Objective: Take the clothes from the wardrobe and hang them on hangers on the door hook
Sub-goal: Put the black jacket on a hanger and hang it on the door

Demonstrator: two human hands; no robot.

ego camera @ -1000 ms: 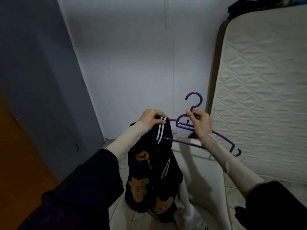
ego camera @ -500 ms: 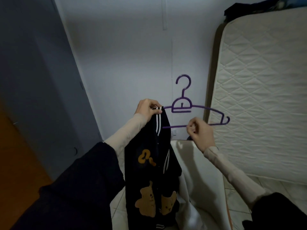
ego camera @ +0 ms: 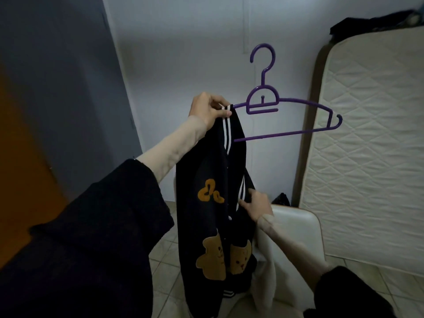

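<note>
Up in front of me, through the head camera, my left hand (ego camera: 210, 110) is raised at about chest height with its grip pinched on the striped collar edge of the dark cardigan (ego camera: 213, 203), right where that edge sits over the left arm of the purple hanger (ego camera: 286, 111). That hanger stands upright with its hook at the top, its right arm and lower bar sticking out bare toward the mattress (ego camera: 371, 145), and only its left end is inside the garment. From that one shoulder the cardigan hangs straight down; its white stripes run along the front edge, an orange bow shape shows mid-way, and two brown bear patches sit near the hem. Lower down, my right hand (ego camera: 257, 206) has its grip on the other striped front edge, thumb and fingers curled onto the fabric just beside the opening. Behind the cardigan and under my right forearm is a white chair (ego camera: 296, 223) with a pale cloth (ego camera: 266, 283) draped off it. To the right, the quilted mattress leans upright against the white wall (ego camera: 183, 65), with dark things piled on its top edge. At the left stands a grey door (ego camera: 57, 88), and below is a tiled floor (ego camera: 167, 260).
</note>
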